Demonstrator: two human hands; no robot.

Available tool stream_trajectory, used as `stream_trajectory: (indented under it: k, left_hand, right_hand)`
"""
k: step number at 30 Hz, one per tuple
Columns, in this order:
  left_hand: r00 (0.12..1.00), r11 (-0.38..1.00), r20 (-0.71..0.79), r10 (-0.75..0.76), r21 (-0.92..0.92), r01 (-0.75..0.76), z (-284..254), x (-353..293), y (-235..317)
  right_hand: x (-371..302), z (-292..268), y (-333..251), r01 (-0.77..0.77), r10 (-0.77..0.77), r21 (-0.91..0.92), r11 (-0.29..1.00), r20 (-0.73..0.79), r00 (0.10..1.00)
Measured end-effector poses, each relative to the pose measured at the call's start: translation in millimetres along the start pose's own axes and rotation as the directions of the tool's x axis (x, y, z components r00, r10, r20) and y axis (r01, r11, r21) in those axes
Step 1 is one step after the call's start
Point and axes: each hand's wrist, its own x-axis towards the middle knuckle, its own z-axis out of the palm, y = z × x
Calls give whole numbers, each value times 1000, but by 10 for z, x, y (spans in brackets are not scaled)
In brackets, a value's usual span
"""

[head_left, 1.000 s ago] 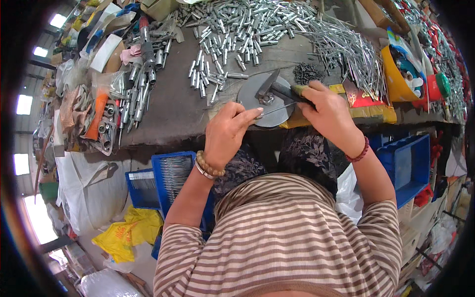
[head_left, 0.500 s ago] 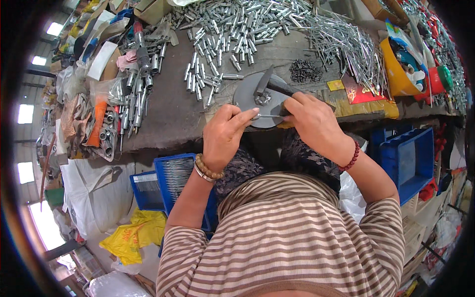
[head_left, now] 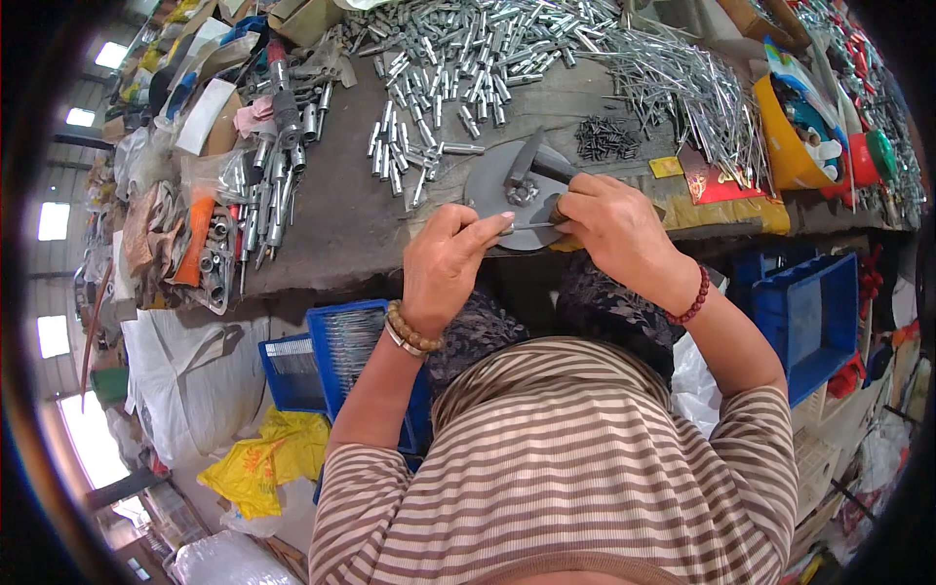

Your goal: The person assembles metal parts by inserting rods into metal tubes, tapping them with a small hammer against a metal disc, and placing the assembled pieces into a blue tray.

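A thin metal rod [head_left: 534, 227] lies level between my hands, above the near part of a round grey metal plate [head_left: 481, 180]. My left hand [head_left: 447, 261] is closed, thumb and forefinger pinching the rod's left end, where a small shiny piece shows at the fingertips. The fingertips of my right hand [head_left: 624, 232] meet the rod's other end. Also in my right hand is the dark handle of a hammer [head_left: 525, 158], whose head is over the plate. Small shiny metal pieces [head_left: 524, 194] lie beside the hammer head. My palms are hidden.
Beyond the plate spreads a heap of metal sleeves [head_left: 468, 58]. Small black screws [head_left: 606, 138] and a pile of thin rods [head_left: 697, 97] lie right of it. A yellow container [head_left: 788, 146] stands far right. Tools [head_left: 278, 175] crowd the left; blue crates [head_left: 804, 317] sit below the bench.
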Motion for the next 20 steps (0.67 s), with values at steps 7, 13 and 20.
stream_trajectory:
  k: [7, 13, 20]
  left_hand:
    - [1000, 1000, 1, 3, 30, -3, -2, -25, -5]
    - [999, 998, -21, -49, -40, 48, 27, -20, -12]
    - [990, 958, 1, -141, -253, 137, -7, -12, -96]
  right_hand:
    - [-45, -11, -5, 129, -130, -171, 977, 6, 991]
    - [-114, -44, 129, -92, 62, -331, 939, -101, 993]
    - [-257, -135, -183, -262, 269, 76, 962, -99, 958]
